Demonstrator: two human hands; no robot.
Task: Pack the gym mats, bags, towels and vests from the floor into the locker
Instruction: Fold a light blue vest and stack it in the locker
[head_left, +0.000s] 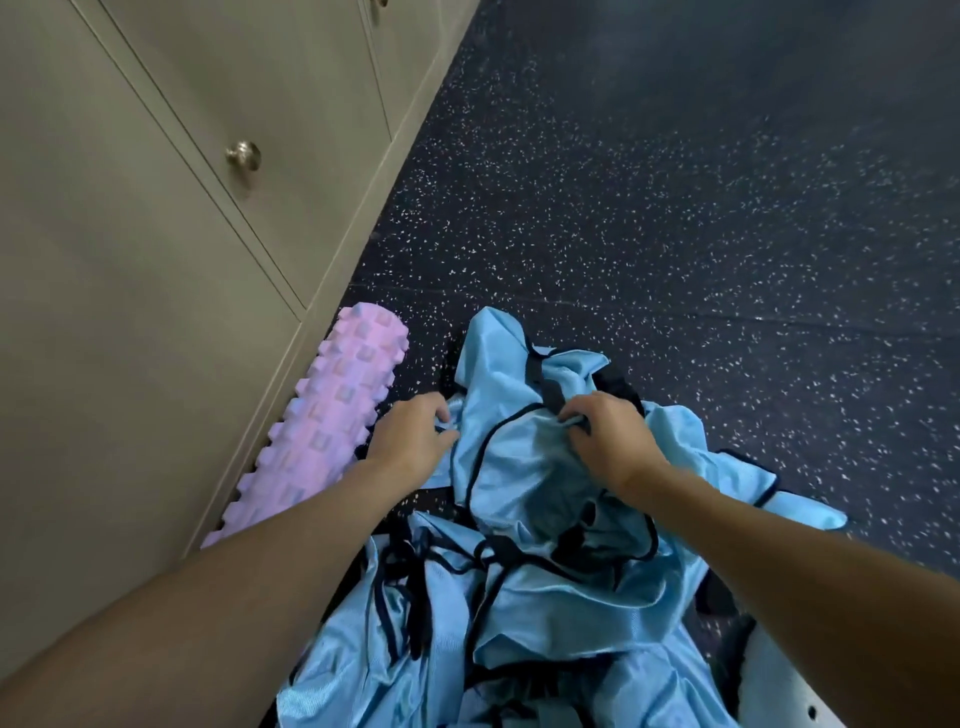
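On the dark floor right in front of me lies the heap of blue vests (545, 613), black-trimmed and tangled, and I take that heap as my mark for everything else. At its top my left hand (410, 441) pinches a fold of the uppermost vest (519, 483) between thumb and curled fingers. My right hand (608, 441) has its fingers curled tight round a bunch of the same cloth and its black binding. Both hands are clamped on fabric.

To do this well, I judge I should lift slowly and shake this vest free. The straps below look looped through one another, and a hard pull would likely drag the whole heap. Gathering several at once may be quicker, but loose loops could trail and snag.

Just left of the heap lies a pink ridged foam roller (322, 421), along the foot of the locker (130, 286). The locker stands left of the heap with its grey-green doors shut and a round metal knob (243, 156) on one, so I will need a free hand to open it. Beyond and right of the heap spreads the black rubber floor (701, 208), flecked with white. At the heap's near right corner a pale object (779, 686) shows, too cut off to name.
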